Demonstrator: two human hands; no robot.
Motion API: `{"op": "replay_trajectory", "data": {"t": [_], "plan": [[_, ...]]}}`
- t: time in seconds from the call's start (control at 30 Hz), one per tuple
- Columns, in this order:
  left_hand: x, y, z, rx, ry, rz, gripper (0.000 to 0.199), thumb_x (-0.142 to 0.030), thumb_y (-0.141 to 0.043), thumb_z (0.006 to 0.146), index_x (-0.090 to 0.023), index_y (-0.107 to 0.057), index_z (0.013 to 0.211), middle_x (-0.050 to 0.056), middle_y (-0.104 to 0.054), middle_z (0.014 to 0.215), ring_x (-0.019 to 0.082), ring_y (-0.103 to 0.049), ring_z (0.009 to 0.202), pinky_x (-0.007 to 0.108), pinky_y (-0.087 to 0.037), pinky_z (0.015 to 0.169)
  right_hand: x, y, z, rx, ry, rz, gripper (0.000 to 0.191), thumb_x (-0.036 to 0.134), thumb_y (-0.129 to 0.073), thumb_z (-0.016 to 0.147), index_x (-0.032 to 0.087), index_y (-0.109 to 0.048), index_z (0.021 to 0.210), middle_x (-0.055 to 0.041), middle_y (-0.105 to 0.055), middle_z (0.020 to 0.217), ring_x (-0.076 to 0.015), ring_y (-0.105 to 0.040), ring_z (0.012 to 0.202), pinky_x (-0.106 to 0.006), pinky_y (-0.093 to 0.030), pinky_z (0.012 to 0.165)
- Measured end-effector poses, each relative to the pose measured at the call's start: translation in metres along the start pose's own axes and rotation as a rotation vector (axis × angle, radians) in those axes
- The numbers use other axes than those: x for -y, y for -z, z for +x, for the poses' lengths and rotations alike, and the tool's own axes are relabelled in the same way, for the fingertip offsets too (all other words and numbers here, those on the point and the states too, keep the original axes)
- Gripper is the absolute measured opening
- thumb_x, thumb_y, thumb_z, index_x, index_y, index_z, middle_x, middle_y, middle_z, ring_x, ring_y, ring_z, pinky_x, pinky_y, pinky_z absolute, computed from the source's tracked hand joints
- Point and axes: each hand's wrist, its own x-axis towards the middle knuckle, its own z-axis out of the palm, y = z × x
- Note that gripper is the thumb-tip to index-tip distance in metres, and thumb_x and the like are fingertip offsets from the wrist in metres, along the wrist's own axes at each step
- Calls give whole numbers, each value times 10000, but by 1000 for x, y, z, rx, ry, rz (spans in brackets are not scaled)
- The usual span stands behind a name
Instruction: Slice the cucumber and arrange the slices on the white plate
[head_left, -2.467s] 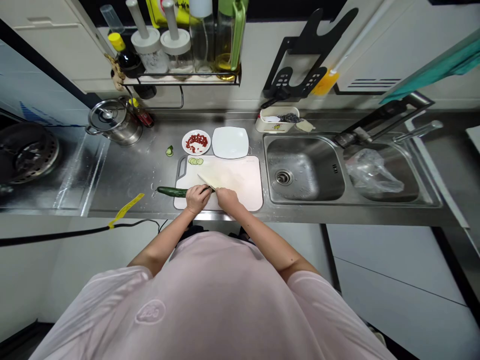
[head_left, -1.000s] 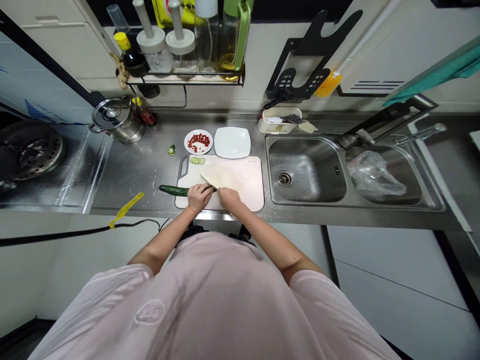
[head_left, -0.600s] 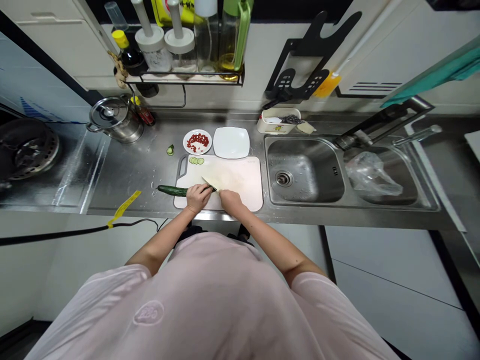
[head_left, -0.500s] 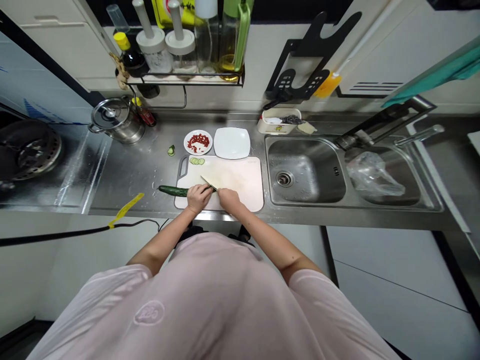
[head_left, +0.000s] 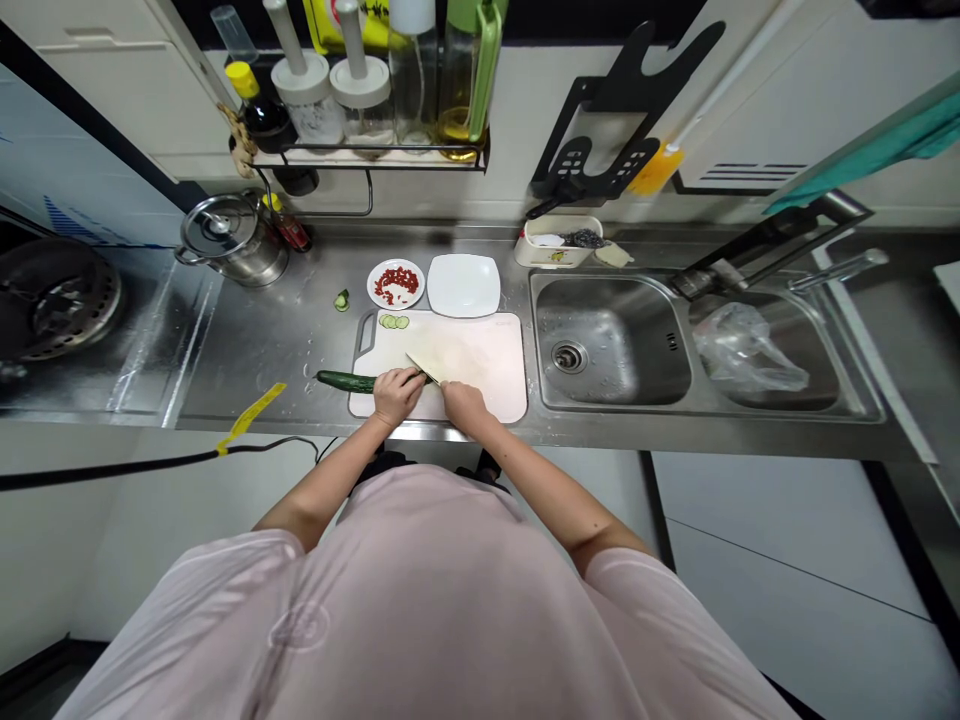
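Observation:
A dark green cucumber lies across the left front of the white cutting board, its left end sticking out past the board. Closed over its right part is my left hand. My right hand grips a knife whose blade slants up and to the left, close to the cucumber's right end. Whether the blade touches the cucumber, I cannot tell. Several cucumber slices rest in a row at the board's upper left. The knife's handle is hidden in my right hand.
Behind the board are a plate of chopped red pieces and a square white plate. Cucumber scraps lie to the left. A steel sink is at the right, a lidded pot at the back left. A rack of bottles overhangs the counter.
My right hand and the knife have shifted slightly to the right. My left hand and the cucumber stay where they were.

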Motion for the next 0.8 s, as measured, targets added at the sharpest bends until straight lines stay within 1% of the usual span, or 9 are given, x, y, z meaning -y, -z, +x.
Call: {"op": "replay_trajectory", "data": {"t": [0.33,0.5,0.63,0.8], "plan": [[-2,1,1,-12,12,-21,251,-367,-491,887,-294,-701,1004,62,-683,1062,223,-583,933,379,-371,790,5,5,8,-2,-16,12,277,64,-358,895,157,-546,1076,-107,-664,1020,-206,-642,947,-285,-475,776],[1,-1,1,-55,-27,-3,240,-351,-499,887,-295,-701,1005,56,-686,1052,216,-583,913,368,-372,772,2,3,1,-7,-14,15,284,51,-359,883,155,-549,1066,-108,-666,1005,-204,-642,941,-285,-470,775],[3,-2,0,-74,-55,24,239,-344,-504,888,-303,-695,1026,42,-688,1056,210,-579,909,365,-372,771,-3,-1,-7,13,-20,9,274,64,-369,880,154,-551,1064,-114,-664,1017,-217,-639,955,-304,-468,785],[3,-2,0,-64,-33,22,246,-356,-496,892,-298,-697,1021,53,-686,1047,208,-581,914,366,-376,775,-6,-2,-10,17,-26,1,253,75,-389,873,151,-556,1047,-110,-666,999,-227,-642,947,-307,-474,768]]}}
